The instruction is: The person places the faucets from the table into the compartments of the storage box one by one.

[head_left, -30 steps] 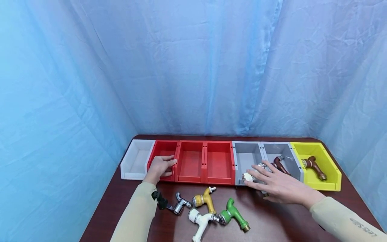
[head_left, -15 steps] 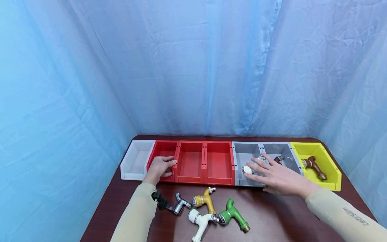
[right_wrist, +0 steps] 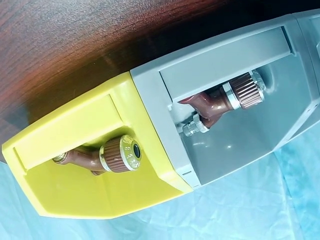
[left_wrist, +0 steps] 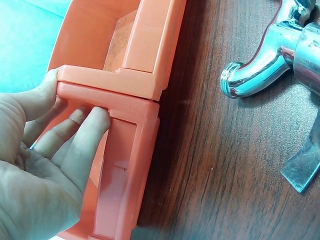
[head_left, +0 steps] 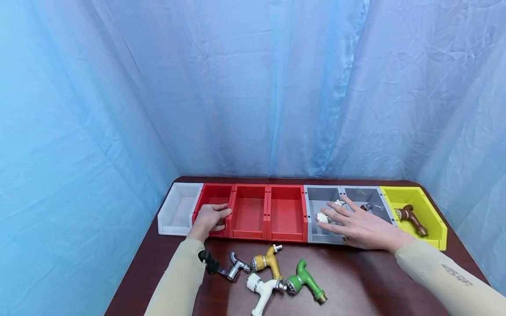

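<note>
My left hand (head_left: 211,218) grips the side wall of the leftmost red bin (head_left: 215,190), where it meets the neighbouring red bin. Thumb and fingers lie on opposite sides of the joined walls in the left wrist view. Over the left grey bin (head_left: 319,192), my right hand (head_left: 361,226) holds a tap with a white ribbed knob (head_left: 322,218), its fingers spread across it. The palm hides most of the tap's body, and only the knob and a chrome end show past the fingers. The right wrist view does not include the hand.
Brown taps lie in the right grey bin (right_wrist: 212,107) and the yellow bin (head_left: 436,235). A white bin (head_left: 168,219) ends the row at left. On the table sit chrome (head_left: 234,271), yellow (head_left: 272,261), white (head_left: 264,293) and green (head_left: 310,283) taps. Curtain (head_left: 253,87) hangs behind.
My right hand and the white-knobbed tap have moved slightly away from me, from the grey bin's front edge to over its inside. The left hand has stayed still.
</note>
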A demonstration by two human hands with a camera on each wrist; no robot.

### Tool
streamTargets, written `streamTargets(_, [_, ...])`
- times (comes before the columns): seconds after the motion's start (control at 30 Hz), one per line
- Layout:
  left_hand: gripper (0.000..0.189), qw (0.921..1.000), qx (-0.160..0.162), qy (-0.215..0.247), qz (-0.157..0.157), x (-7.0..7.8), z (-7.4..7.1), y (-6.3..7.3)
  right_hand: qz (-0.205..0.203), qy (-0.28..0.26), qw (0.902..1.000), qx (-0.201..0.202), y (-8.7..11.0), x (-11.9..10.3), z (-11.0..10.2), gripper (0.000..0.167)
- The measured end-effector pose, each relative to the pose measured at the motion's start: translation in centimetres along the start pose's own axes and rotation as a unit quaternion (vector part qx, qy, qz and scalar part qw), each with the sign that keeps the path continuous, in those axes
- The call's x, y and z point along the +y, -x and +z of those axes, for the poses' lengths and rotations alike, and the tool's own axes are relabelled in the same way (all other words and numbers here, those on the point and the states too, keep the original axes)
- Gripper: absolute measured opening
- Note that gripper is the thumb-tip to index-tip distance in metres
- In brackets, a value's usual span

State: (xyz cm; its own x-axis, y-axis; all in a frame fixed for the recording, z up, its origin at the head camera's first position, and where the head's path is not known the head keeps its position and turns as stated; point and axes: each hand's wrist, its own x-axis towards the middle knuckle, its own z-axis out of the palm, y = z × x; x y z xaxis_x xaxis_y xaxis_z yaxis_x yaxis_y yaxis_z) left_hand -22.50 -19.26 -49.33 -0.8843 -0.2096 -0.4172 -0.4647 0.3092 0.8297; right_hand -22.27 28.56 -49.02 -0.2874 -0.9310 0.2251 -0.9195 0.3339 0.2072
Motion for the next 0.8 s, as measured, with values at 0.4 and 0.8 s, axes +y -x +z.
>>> streamTargets(0.4, [0.052, 1.0000, -0.002, 0.000, -0.004, -0.11, 0.03, -0.59, 0.012, -0.010, 0.9999, -0.007, -0.04, 0.51, 0.61, 0.098])
streamTargets(0.8, [0.053, 0.9999, -0.006, 0.003, 0.011, -0.08, -0.04, 0.03, 0.015, -0.010, 0.9996, -0.021, -0.44, 0.59, 0.96, 0.095])
